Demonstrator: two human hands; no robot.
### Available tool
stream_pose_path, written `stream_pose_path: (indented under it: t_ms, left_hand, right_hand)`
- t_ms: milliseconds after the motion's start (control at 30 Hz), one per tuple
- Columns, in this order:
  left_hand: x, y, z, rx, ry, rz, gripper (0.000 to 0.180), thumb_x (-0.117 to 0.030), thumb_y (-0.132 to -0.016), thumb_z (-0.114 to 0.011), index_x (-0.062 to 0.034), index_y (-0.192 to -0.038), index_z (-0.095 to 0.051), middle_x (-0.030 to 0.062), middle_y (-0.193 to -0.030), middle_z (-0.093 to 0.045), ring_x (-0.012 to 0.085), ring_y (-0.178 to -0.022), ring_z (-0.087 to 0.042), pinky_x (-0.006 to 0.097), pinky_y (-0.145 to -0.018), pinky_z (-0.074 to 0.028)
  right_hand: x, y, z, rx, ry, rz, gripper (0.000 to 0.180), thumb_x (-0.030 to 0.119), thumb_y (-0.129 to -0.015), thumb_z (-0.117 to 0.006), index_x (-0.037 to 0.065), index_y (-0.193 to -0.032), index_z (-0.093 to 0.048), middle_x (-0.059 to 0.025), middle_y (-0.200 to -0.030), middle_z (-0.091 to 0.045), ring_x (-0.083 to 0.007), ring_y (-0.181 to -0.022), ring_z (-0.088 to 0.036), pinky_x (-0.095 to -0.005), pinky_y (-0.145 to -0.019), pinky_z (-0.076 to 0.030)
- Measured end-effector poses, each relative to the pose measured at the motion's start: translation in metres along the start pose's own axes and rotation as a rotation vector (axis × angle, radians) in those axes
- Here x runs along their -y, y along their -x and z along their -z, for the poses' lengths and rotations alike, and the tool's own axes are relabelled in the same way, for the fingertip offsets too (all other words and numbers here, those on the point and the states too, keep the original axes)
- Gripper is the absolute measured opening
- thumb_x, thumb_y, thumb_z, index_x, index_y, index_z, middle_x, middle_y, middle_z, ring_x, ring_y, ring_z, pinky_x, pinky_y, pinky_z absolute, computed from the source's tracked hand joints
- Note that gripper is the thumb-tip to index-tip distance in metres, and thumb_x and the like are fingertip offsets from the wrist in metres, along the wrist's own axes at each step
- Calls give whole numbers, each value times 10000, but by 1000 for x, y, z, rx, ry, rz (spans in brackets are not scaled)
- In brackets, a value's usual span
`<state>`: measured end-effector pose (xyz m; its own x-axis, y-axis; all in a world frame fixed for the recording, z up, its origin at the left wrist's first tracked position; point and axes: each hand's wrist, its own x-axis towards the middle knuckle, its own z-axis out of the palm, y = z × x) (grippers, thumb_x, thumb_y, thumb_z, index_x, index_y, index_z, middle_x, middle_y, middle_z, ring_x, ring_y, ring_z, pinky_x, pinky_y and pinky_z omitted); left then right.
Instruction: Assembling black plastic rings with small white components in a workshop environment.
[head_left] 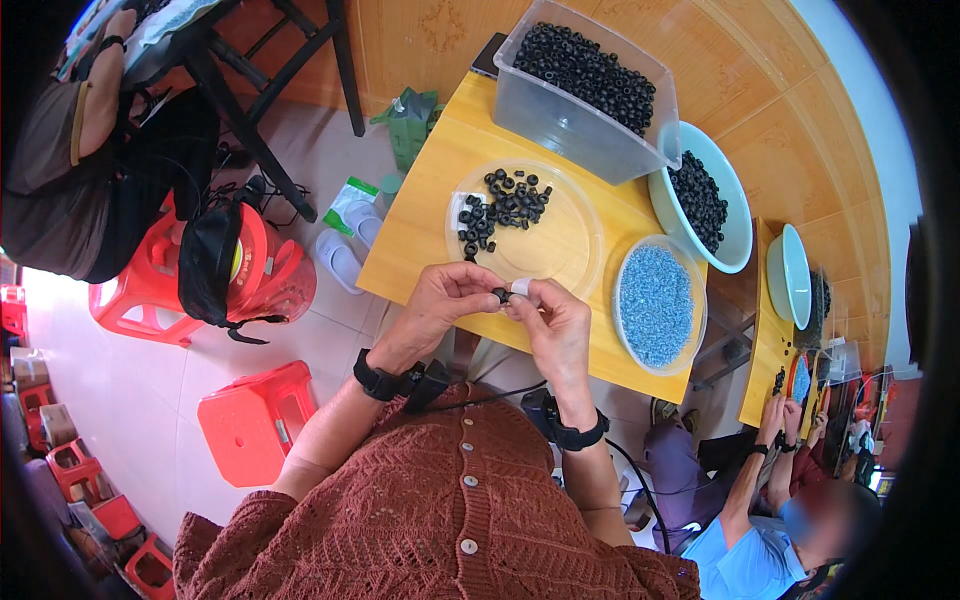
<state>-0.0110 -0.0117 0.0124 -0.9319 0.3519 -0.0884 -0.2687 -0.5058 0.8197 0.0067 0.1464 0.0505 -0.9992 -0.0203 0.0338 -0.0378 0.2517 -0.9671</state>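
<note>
My left hand [441,300] pinches a small black ring [499,294] between thumb and fingertips. My right hand [553,322] holds a small white part [520,288] pressed against that ring. Both hands meet just above the near edge of a yellow table [420,215]. Right behind them stands a clear round dish [565,245] with a loose pile of black rings [505,207] at its left side. To the right of my hands is a clear round tub of small blue pieces [655,303].
A clear plastic bin of black rings [580,90] stands at the table's far edge, with a pale green bowl of black rings [705,195] beside it. Red plastic stools [250,415] stand on the floor at left. Another person's hands [785,420] work at a second table on the right.
</note>
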Motion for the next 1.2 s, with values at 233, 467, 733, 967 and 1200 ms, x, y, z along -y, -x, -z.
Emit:
stream_pose_path:
  t_ms: [233,467,733,967,1200]
  left_hand:
    - [-2,3,0,3,-24,-2,196,3,-748,-658,-2,-939,-612,60,-886,-636,112,-800,-606,227,-751,-489]
    - [0,4,1,4,-52,2,178,9,-742,-661,-2,-916,-624,58,-869,-636,103,-780,-602,220,-737,-485]
    - [5,3,0,-20,-99,-38,139,38,-748,-642,5,-883,-632,56,-848,-632,99,-781,-594,218,-740,-476]
    - [3,3,-6,-47,-134,-55,112,45,-753,-632,6,-858,-636,48,-832,-628,91,-784,-587,210,-738,-469]
    - [17,3,-15,-105,-215,-84,98,56,-756,-623,16,-845,-625,48,-826,-625,89,-763,-587,210,-713,-477]
  right_hand:
    - [8,3,-1,-4,82,47,143,-97,-750,-571,-78,-887,-604,-136,-762,-620,-181,-661,-644,-238,-581,-496]
    - [0,4,-3,0,124,13,112,-101,-746,-545,-76,-844,-594,-145,-700,-618,-186,-660,-653,-257,-561,-488]
    - [1,1,-8,-3,184,-25,40,-85,-742,-528,-51,-727,-541,-153,-606,-607,-201,-583,-641,-285,-527,-474]
    - [-1,-1,-4,8,197,-35,46,-83,-746,-517,-52,-723,-542,-154,-599,-602,-202,-584,-644,-294,-515,-476]
    - [-4,-3,-1,9,168,-87,46,-83,-746,-517,-51,-723,-541,-150,-599,-597,-191,-586,-647,-297,-511,-486]
